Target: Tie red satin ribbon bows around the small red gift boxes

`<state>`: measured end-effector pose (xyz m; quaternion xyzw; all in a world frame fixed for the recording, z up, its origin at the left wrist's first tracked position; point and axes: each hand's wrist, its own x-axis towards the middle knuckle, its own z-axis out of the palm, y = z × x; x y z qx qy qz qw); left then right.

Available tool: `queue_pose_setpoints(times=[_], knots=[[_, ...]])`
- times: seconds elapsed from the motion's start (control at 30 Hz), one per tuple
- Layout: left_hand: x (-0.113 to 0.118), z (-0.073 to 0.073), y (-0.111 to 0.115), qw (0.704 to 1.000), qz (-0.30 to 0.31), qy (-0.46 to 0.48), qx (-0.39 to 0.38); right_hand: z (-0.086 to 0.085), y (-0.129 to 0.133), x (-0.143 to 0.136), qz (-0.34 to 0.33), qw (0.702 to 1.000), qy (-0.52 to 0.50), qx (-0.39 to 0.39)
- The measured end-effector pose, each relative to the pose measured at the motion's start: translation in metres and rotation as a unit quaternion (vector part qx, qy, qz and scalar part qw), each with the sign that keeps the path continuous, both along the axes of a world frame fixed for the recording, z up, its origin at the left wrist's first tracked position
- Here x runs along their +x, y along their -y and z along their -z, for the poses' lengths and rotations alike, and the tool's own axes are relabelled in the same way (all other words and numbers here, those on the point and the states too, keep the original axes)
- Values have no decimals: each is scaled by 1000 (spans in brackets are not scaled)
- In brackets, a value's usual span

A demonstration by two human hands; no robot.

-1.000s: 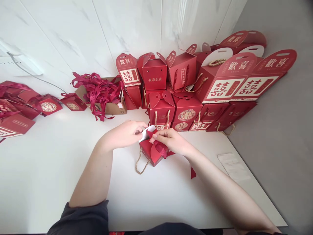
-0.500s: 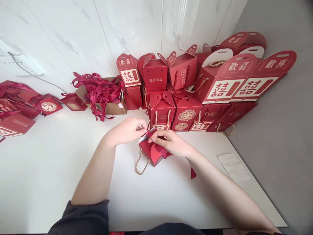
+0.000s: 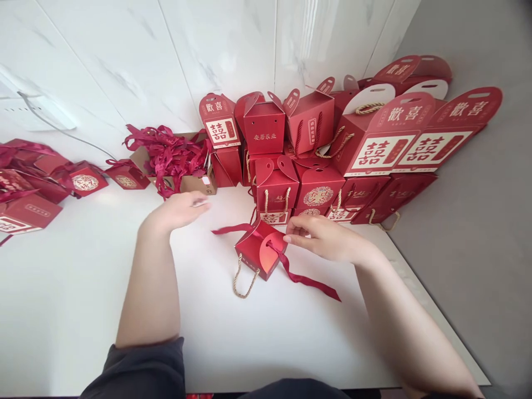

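A small red gift box (image 3: 248,250) stands in front of me on the white table, its flaps folded over the top. A dark red ribbon (image 3: 310,280) passes through the flaps, one tail lying to the left and the other to the right. From the box's front side hangs a gold rope handle (image 3: 235,285). My left hand (image 3: 179,211) is in the air left of the box, empty, with fingers stretched out. Close by the box's right edge is my right hand (image 3: 318,235), fingers loosely bent and apart; whether a fingertip touches the box I cannot tell.
Stacked red gift boxes (image 3: 318,188) line the back right of the table (image 3: 233,343). A cardboard box (image 3: 210,180) full of red ribbons (image 3: 174,155) stands at the back. More red boxes (image 3: 37,210) with ribbons sit at the far left. A tiled wall rises behind.
Both hands have come off the top of the box, the left moving left and the right moving right. The ribbon now runs through the flaps with both tails spread out.
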<state>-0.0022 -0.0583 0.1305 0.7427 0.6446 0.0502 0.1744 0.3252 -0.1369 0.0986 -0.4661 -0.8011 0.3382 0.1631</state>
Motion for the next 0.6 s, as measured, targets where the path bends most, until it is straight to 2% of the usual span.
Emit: queue_pose_setpoints(times=[0.1,0.17,0.23,0.33,0.47,0.6], knots=[[38,0,8,978,140,90,-122,-2,5,-2,-9,999,45,-6],[57,4,12,952,200,108,-203,-2,8,-7,-11,998,61,4],[67,9,14,942,211,108,-236,-1,10,-14,-4,997,75,24],[67,13,12,940,222,94,-242,3,11,-22,-9,996,71,53],[62,12,9,926,268,93,-249,7,11,-24,-68,996,20,54],[60,8,10,910,300,117,-261,2,10,-18,-66,997,-12,50]])
